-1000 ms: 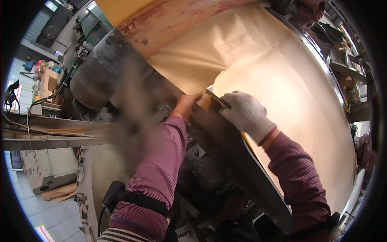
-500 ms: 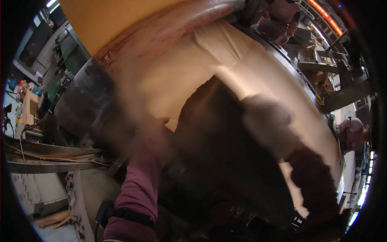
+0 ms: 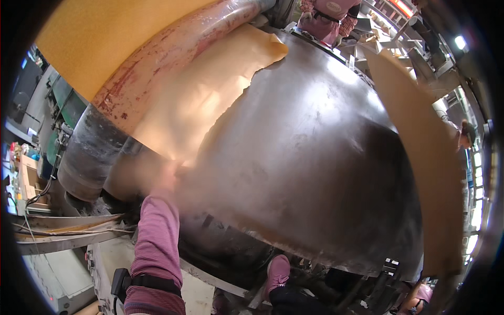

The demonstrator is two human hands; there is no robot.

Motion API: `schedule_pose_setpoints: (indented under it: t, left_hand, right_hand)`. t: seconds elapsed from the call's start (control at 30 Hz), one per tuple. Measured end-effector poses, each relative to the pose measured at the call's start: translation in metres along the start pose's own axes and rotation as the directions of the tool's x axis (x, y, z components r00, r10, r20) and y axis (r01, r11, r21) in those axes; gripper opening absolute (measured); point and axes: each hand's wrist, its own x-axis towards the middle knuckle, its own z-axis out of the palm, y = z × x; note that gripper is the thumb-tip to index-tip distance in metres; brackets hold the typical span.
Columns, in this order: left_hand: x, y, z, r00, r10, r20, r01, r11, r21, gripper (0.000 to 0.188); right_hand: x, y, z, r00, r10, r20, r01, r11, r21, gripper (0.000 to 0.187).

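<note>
Here, torn brown paper (image 3: 194, 100) and dark metal (image 3: 294, 152) adjoin blurred left fingers (image 3: 170, 170), grip impossible to tell.

Left hand (image 3: 169, 174) motion-blurred, its contact with the brown paper (image 3: 209, 90) unclear

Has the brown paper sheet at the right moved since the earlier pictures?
Yes, to the right. Earlier the brown paper sheet lay across the dark metal surface; now it appears at that surface's right edge, leaving much of it bare.
</note>
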Motion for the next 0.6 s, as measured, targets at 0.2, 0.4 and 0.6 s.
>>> schedule_pose_setpoints:
  t: [0.2, 0.4, 0.6]
  left_hand:
    - [-0.032, 0.039, 0.018, 0.998, -0.051, -0.036, 0.05, 0.998, -0.036, 0.022]
    - [-0.171, 0.075, 0.039, 0.987, -0.071, 0.146, -0.001, 0.897, 0.442, 0.042]
    - [-0.44, 0.028, -0.065, 0.767, -0.226, 0.601, -0.642, -0.274, 0.716, 0.061]
  right_hand:
    - [-0.116, -0.054, 0.21, 0.888, 0.194, 0.417, -0.249, 0.965, 0.082, 0.027]
    - [-0.066, -0.165, 0.185, 0.454, -0.052, 0.89, -0.547, 0.772, 0.324, 0.069]
    - [-0.136, -0.222, 0.162, 0.673, -0.115, 0.731, -0.654, 0.369, 0.661, 0.042]
